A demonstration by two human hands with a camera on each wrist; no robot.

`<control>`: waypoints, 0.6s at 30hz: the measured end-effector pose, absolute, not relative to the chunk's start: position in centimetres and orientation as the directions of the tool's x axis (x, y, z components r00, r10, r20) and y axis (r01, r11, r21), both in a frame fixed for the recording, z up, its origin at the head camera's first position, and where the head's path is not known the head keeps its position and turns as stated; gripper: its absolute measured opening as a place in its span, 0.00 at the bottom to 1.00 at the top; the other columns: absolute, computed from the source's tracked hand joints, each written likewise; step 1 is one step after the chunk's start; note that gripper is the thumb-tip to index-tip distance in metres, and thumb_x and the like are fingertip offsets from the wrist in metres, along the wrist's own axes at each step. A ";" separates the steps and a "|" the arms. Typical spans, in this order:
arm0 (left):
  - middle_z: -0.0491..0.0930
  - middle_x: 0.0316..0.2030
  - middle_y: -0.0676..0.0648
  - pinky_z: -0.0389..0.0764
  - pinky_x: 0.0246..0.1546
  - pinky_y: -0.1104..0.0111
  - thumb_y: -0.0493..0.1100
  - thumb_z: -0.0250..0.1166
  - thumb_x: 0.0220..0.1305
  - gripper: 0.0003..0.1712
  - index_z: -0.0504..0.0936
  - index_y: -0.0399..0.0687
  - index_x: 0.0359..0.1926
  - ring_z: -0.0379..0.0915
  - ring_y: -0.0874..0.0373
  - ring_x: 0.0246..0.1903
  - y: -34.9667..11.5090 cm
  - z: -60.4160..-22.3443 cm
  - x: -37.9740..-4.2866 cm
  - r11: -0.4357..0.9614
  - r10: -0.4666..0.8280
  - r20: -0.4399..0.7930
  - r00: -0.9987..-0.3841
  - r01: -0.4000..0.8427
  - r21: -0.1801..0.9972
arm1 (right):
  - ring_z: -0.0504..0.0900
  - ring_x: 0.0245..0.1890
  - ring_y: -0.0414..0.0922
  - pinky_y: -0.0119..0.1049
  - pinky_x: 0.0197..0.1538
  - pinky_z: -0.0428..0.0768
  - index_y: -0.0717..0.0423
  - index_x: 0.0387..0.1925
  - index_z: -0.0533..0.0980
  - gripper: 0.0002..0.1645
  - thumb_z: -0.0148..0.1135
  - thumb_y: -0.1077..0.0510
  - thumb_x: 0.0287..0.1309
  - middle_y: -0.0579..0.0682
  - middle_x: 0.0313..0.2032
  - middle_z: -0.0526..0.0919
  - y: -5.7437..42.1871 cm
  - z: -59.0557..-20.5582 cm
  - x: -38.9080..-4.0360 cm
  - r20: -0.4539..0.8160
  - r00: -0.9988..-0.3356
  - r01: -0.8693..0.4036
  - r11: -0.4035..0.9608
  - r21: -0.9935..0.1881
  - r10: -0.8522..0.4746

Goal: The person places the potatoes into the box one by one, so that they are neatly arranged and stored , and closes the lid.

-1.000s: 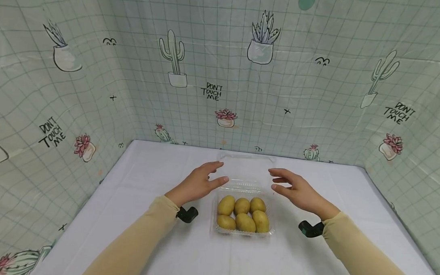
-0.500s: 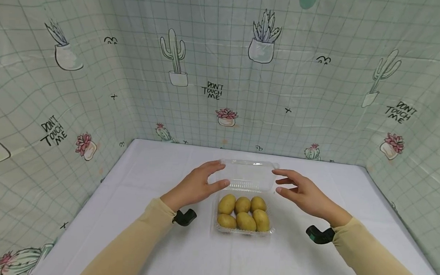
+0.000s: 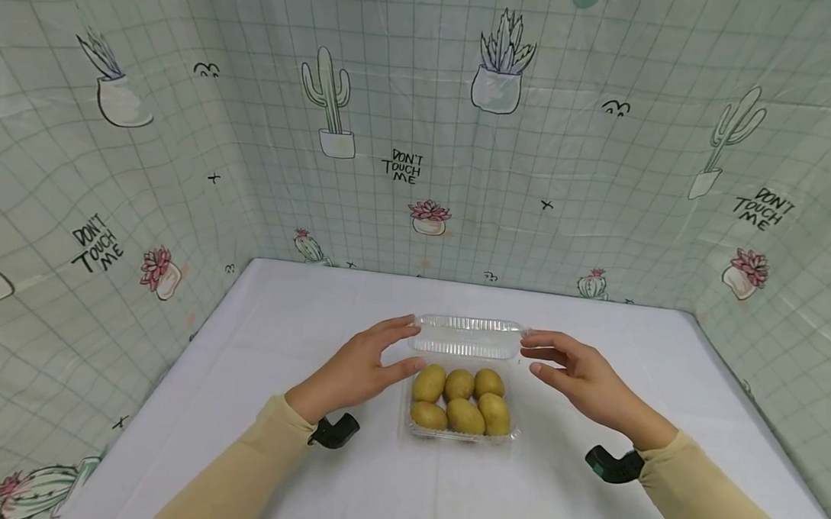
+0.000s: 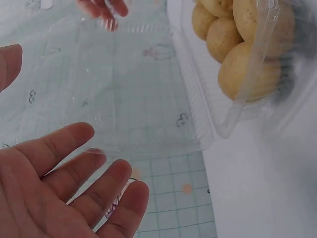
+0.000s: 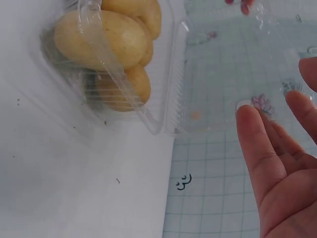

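Note:
A clear plastic clamshell container [image 3: 460, 437] stands on the table with several yellow potatoes [image 3: 463, 416] inside. Its hinged clear lid [image 3: 466, 341] is tilted up at the far side. My left hand [image 3: 350, 370] is at the lid's left edge, fingers extended and thumb apart near the hinge corner. At the opposite edge is my right hand [image 3: 586, 384], its fingertips [image 5: 246, 111] right against the plastic. In the left wrist view, the left fingertips [image 4: 99, 156] overlap the lid's edge. Neither hand curls round the lid.
A white cloth covers the table [image 3: 304, 309]. Grid-patterned fabric with printed plants [image 3: 494, 178] forms walls at the back and both sides. Each wrist carries a black camera mount, the left one [image 3: 336, 431] and the right one [image 3: 613, 465].
The lid has swung from lying farther back to a raised tilt toward the potatoes. Both hands have come slightly nearer the person, staying at its sides.

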State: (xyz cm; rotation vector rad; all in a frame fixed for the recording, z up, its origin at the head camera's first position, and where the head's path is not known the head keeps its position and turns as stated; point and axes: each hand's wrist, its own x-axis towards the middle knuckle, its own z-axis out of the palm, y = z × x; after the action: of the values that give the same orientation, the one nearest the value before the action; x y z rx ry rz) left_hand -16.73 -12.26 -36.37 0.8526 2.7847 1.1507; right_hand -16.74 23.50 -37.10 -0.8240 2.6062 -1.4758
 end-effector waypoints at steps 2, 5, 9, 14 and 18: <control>0.61 0.73 0.50 0.62 0.67 0.53 0.62 0.61 0.69 0.36 0.72 0.45 0.69 0.55 0.51 0.72 -12.4 -36.4 -16.5 0.577 0.484 0.200 -0.852 0.482 0.659 | 0.77 0.60 0.56 0.30 0.54 0.77 0.58 0.57 0.74 0.17 0.61 0.64 0.68 0.60 0.64 0.72 23.5 -37.2 -16.6 0.233 -0.860 -0.431 0.402 -0.807 -0.454; 0.63 0.72 0.51 0.62 0.68 0.53 0.62 0.61 0.69 0.36 0.73 0.45 0.68 0.56 0.51 0.71 -12.6 -36.3 -16.3 0.573 0.477 0.209 -0.853 0.483 0.663 | 0.77 0.60 0.56 0.29 0.54 0.77 0.60 0.55 0.75 0.15 0.61 0.64 0.68 0.62 0.63 0.73 23.5 -37.2 -16.5 0.242 -0.863 -0.432 0.400 -0.809 -0.442; 0.63 0.72 0.52 0.63 0.67 0.53 0.63 0.60 0.69 0.35 0.75 0.46 0.67 0.57 0.52 0.71 -12.7 -36.3 -16.1 0.569 0.476 0.209 -0.854 0.480 0.668 | 0.76 0.60 0.56 0.30 0.54 0.77 0.62 0.53 0.75 0.14 0.61 0.65 0.68 0.64 0.62 0.73 23.5 -37.2 -16.4 0.244 -0.868 -0.424 0.387 -0.819 -0.433; 0.64 0.71 0.48 0.70 0.62 0.54 0.61 0.61 0.70 0.32 0.75 0.46 0.65 0.64 0.49 0.67 -12.7 -36.3 -15.8 0.532 0.482 0.223 -0.847 0.485 0.694 | 0.76 0.61 0.55 0.31 0.54 0.78 0.64 0.57 0.70 0.18 0.60 0.66 0.69 0.62 0.63 0.71 23.3 -37.0 -16.1 0.246 -0.865 -0.410 0.332 -0.850 -0.438; 0.67 0.70 0.48 0.72 0.60 0.53 0.60 0.61 0.70 0.31 0.73 0.49 0.66 0.70 0.47 0.62 -12.7 -36.2 -15.6 0.507 0.476 0.227 -0.850 0.476 0.719 | 0.75 0.61 0.53 0.33 0.54 0.78 0.65 0.61 0.65 0.22 0.58 0.68 0.69 0.64 0.63 0.69 23.2 -37.0 -15.9 0.258 -0.857 -0.407 0.277 -0.870 -0.446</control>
State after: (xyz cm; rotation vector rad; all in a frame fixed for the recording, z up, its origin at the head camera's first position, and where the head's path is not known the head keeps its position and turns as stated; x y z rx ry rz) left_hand -15.56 -12.65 -36.24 0.8612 2.7269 1.3000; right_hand -15.87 23.19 -36.95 -0.8292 2.4813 -1.6723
